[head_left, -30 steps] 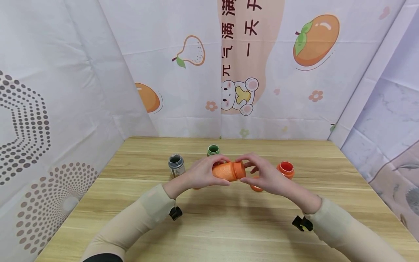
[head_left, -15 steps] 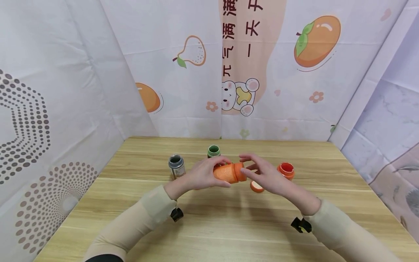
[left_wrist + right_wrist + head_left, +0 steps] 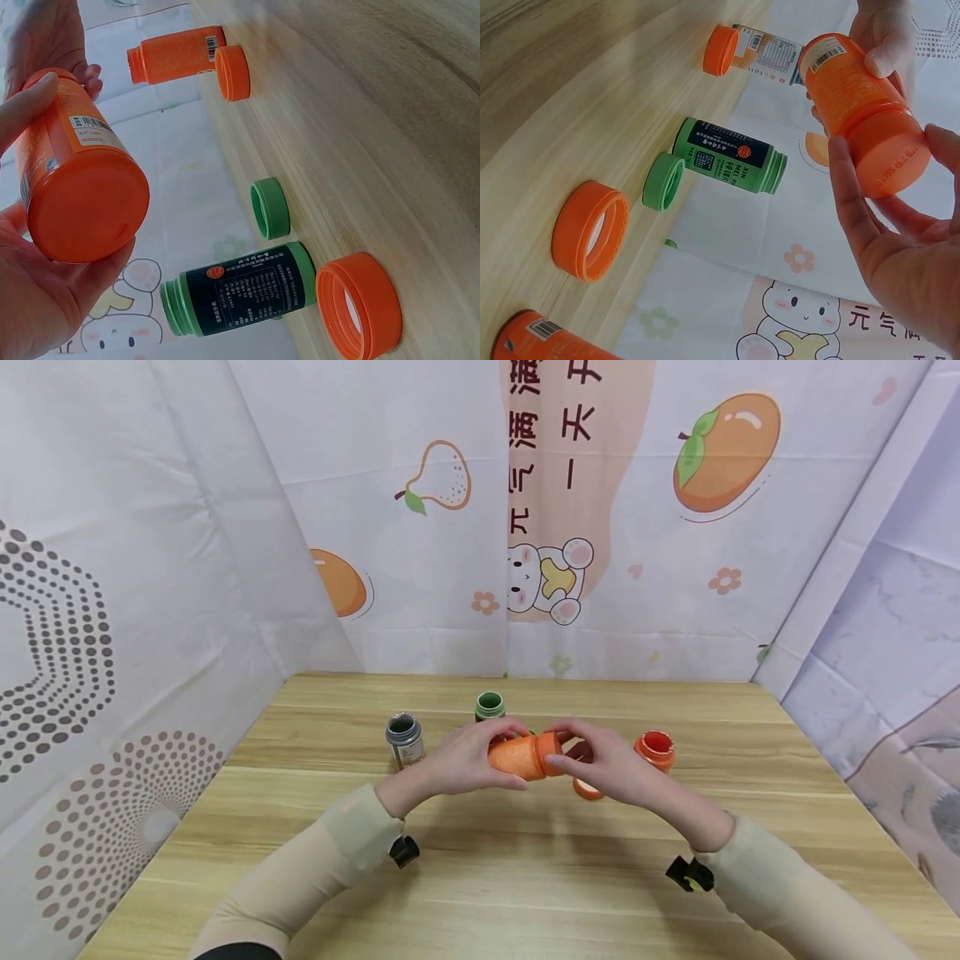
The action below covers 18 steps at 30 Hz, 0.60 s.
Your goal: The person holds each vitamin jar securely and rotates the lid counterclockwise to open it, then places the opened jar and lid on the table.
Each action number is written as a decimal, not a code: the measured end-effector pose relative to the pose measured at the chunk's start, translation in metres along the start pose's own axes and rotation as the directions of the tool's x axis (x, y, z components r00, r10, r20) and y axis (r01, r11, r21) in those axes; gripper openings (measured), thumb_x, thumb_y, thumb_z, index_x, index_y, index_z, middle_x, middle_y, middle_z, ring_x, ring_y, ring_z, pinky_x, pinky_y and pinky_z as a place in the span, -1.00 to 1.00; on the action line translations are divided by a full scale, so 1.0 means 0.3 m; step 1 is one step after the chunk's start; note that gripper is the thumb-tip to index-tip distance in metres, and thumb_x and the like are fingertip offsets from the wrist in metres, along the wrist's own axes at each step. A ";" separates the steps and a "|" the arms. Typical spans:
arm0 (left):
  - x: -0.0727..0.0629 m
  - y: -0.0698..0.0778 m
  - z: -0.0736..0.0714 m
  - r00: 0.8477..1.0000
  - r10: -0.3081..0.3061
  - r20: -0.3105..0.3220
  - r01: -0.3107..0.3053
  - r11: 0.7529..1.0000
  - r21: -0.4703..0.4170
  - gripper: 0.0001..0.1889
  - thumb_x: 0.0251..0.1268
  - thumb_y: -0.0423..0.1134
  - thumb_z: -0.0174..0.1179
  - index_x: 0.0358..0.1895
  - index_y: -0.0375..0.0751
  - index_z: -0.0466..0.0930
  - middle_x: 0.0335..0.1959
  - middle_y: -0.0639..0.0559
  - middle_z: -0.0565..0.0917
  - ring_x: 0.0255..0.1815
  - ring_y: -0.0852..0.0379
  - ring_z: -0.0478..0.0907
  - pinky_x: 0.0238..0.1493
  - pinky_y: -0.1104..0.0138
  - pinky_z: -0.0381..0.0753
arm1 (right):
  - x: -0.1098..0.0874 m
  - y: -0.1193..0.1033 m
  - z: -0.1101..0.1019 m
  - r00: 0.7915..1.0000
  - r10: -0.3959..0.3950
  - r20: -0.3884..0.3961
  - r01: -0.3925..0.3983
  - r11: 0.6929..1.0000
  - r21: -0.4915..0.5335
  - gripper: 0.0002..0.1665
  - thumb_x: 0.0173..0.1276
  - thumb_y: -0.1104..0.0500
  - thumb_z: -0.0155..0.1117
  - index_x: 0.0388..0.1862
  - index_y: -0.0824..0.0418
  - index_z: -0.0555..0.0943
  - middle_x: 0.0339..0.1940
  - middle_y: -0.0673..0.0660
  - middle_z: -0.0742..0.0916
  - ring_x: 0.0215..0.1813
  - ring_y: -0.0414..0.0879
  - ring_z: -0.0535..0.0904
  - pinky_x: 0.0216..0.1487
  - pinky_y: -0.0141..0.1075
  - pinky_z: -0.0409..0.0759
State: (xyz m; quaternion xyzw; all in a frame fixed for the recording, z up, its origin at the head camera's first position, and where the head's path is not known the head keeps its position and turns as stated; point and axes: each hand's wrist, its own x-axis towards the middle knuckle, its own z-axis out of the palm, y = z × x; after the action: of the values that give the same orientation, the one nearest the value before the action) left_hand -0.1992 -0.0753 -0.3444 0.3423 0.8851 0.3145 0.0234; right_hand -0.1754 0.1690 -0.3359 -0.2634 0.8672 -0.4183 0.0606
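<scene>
My left hand [image 3: 461, 760] grips the body of an orange bottle [image 3: 516, 758], held tilted almost sideways above the table. Its orange screw cap [image 3: 891, 156] is on the neck and points toward my right hand [image 3: 615, 766]. The thumb and fingers of that hand pinch the cap from both sides. Behind the hands stands an open green bottle [image 3: 247, 289] with a dark label, and a green cap [image 3: 275, 208] lies beside it. An orange cap [image 3: 587, 791] rests on the table below the right hand, near an open orange bottle [image 3: 657, 750].
An uncapped grey bottle [image 3: 405, 740] stands to the left, with another orange cap [image 3: 718, 50] lying by it. The wooden table [image 3: 480, 893] reaches back to a printed white curtain [image 3: 420, 568]. Curtains also hang on both sides.
Half a second ago the right fingers were spread away from the cap; now they have closed on it again. The left hand and the bottle have hardly moved.
</scene>
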 end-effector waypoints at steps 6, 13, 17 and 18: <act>0.000 -0.001 -0.003 1.000 0.006 -0.005 -0.006 1.000 -0.010 -0.36 -0.04 0.12 0.48 0.16 0.10 0.49 -0.07 0.23 0.60 -0.19 0.25 0.50 -0.22 0.28 0.50 | -0.006 0.004 -0.001 0.999 -0.048 -0.017 0.048 0.999 0.005 -0.38 0.30 0.00 0.38 0.27 0.19 0.47 -0.03 0.08 0.66 -0.08 -0.07 0.65 -0.16 -0.24 0.65; 0.000 0.001 -0.008 1.000 -0.002 -0.005 0.001 1.000 -0.027 -0.36 -0.04 0.10 0.49 0.16 0.08 0.49 -0.08 0.23 0.61 -0.19 0.25 0.50 -0.22 0.27 0.50 | -0.014 0.004 -0.002 0.983 -0.177 -0.046 0.176 0.984 -0.018 -0.37 0.24 0.17 0.44 0.27 0.22 0.47 0.06 0.10 0.62 -0.02 -0.04 0.63 -0.12 -0.26 0.64; 0.000 0.000 -0.009 1.000 0.001 -0.009 -0.001 0.999 -0.033 -0.37 -0.04 0.09 0.49 0.16 0.08 0.50 -0.08 0.23 0.62 -0.20 0.25 0.51 -0.22 0.27 0.50 | -0.018 0.006 -0.004 0.963 -0.265 -0.059 0.261 0.963 -0.069 -0.36 0.19 0.28 0.47 0.26 0.20 0.47 0.10 0.05 0.59 0.04 -0.01 0.59 -0.07 -0.17 0.62; -0.001 -0.001 -0.009 1.000 0.000 -0.009 0.000 0.999 -0.035 -0.37 -0.04 0.09 0.49 0.16 0.09 0.50 -0.08 0.24 0.62 -0.20 0.25 0.51 -0.22 0.27 0.50 | -0.019 0.007 -0.005 0.958 -0.281 -0.060 0.276 0.958 -0.076 -0.34 0.17 0.30 0.47 0.25 0.19 0.47 0.11 0.04 0.59 0.04 -0.01 0.58 -0.07 -0.13 0.62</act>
State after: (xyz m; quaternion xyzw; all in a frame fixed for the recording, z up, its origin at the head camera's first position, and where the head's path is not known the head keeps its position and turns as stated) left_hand -0.1998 -0.0769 -0.3425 0.3405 0.8795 0.3316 0.0253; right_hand -0.1718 0.1740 -0.3372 -0.3696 0.8367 -0.4023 -0.0384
